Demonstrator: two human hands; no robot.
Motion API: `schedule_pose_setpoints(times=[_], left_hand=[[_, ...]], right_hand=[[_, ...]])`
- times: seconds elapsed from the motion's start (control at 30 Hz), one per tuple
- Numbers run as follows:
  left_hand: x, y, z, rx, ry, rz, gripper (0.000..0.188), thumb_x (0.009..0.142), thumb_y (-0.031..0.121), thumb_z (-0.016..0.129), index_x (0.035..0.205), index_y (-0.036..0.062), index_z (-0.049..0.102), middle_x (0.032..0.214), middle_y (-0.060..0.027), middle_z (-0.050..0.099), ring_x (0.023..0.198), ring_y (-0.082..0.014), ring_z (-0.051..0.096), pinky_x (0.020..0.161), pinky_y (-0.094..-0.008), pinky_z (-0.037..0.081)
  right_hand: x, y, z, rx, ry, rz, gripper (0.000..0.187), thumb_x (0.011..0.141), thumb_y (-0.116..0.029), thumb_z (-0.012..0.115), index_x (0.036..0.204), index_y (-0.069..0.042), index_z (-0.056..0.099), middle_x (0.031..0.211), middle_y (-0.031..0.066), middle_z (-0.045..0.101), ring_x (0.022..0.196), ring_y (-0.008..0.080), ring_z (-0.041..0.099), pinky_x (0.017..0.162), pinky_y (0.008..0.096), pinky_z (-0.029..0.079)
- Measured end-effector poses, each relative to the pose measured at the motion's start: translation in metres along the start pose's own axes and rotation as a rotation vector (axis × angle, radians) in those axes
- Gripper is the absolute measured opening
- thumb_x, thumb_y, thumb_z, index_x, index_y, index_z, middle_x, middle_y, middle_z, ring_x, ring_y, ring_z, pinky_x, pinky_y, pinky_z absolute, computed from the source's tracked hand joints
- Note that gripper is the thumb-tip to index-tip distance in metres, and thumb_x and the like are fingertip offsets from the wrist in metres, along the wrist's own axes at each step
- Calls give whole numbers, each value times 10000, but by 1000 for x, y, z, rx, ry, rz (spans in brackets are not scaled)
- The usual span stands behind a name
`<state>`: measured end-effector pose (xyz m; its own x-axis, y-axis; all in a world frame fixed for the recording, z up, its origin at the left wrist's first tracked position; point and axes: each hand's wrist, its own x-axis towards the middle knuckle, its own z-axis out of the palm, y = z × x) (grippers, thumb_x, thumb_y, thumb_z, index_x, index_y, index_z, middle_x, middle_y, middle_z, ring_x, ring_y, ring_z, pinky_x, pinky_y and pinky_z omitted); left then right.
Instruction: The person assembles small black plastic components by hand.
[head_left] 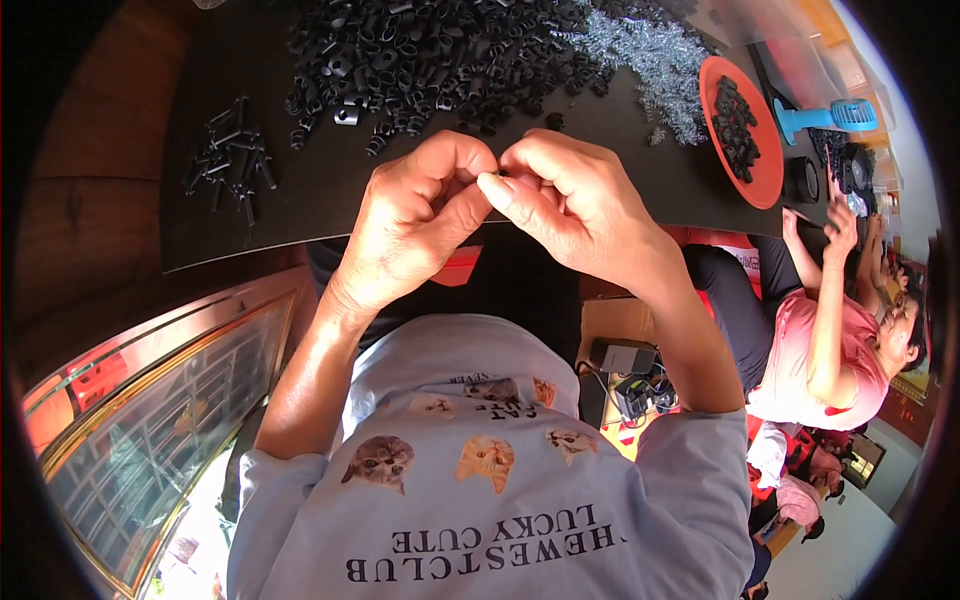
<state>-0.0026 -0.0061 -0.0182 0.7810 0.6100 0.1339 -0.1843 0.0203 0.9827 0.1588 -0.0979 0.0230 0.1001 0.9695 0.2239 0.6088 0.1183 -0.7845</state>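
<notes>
Left hand (420, 215) and right hand (570, 200) pinched together, perhaps on a small part, over black table (300, 200)

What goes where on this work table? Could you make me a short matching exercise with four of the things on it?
Things:
1. big heap of black parts
2. pile of silvery springs
3. orange tray
4. small group of black parts

Places:
A. right end of the black table
B. just right of the big heap
C. far edge, above both hands
D. alone on the left side

Pairs: 1-C, 2-B, 3-A, 4-D
</notes>
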Motion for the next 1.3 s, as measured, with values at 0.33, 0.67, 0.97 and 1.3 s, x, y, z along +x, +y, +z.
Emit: schedule_pose_setpoints(times=[0.33,0.67,0.97,1.3], left_hand=[[0,-4,-3,103,-33,59,73,914,-18,643,951,20,592,713,21,581,606,-16,498,525,-205,414],[0,-5,-2,140,-40,51,84,902,-38,636,955,17,602,693,27,572,596,-10,488,513,-195,397],[0,5,0,69,-6,-3,82,923,-36,622,990,4,595,813,39,584,659,2,472,555,-176,395],[1,12,5,-145,49,1,163,942,-40,598,1096,2,562,851,18,587,719,-30,494,623,-190,425]], right_hand=[[-5,1,1,49,-15,33,344,935,-267,661,750,7,568,661,125,582,561,261,601,509,352,459],[-8,8,5,41,19,-29,320,940,-229,651,740,3,559,647,122,583,547,252,605,503,347,461],[-5,9,-4,24,-16,-77,148,932,-81,657,856,22,585,681,37,521,558,95,469,498,259,385],[0,-3,-3,122,2,44,216,922,-142,654,790,8,572,668,114,578,551,215,584,502,331,436]])
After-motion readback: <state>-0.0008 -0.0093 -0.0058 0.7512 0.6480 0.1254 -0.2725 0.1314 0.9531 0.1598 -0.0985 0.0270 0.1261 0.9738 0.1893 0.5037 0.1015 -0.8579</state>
